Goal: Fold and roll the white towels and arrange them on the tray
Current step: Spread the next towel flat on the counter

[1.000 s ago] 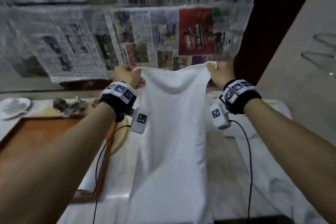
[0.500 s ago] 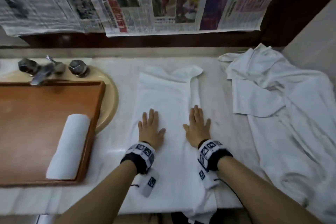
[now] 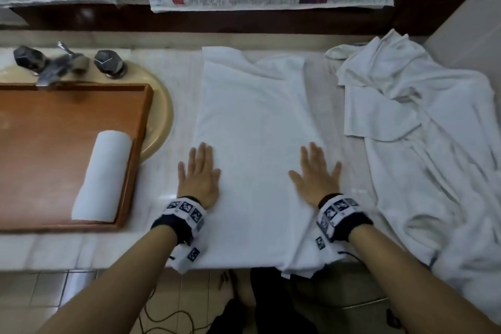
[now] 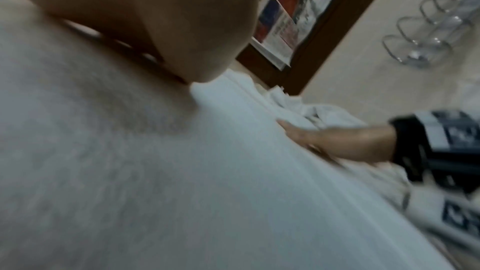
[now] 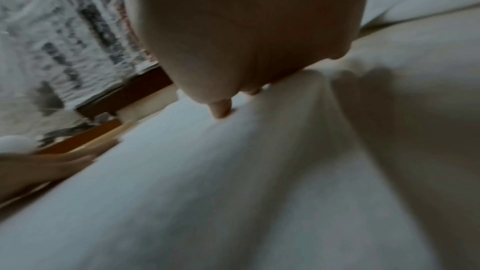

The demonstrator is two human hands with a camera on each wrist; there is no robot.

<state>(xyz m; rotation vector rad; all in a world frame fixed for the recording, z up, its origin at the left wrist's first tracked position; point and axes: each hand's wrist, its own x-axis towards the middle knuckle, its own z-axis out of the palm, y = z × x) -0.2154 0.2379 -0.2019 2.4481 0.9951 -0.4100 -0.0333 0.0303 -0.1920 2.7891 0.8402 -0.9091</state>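
I see the white towel point(image 3: 254, 144) spread lengthwise on the marble counter point(image 3: 54, 249), running from the back edge to the front edge, where its near end hangs over. My left hand point(image 3: 199, 176) lies flat on the towel's left border, fingers straight and slightly spread; my right hand point(image 3: 315, 175) lies flat near its right border, likewise holding nothing. The far end is rumpled. At the counter's left, a wooden tray point(image 3: 40, 122) sits over the basin point(image 3: 160, 119) and carries one rolled towel point(image 3: 101, 175) along its right side. Taps point(image 3: 65, 62) stand behind it. A heap of loose towels point(image 3: 423, 144) covers the counter's right end.
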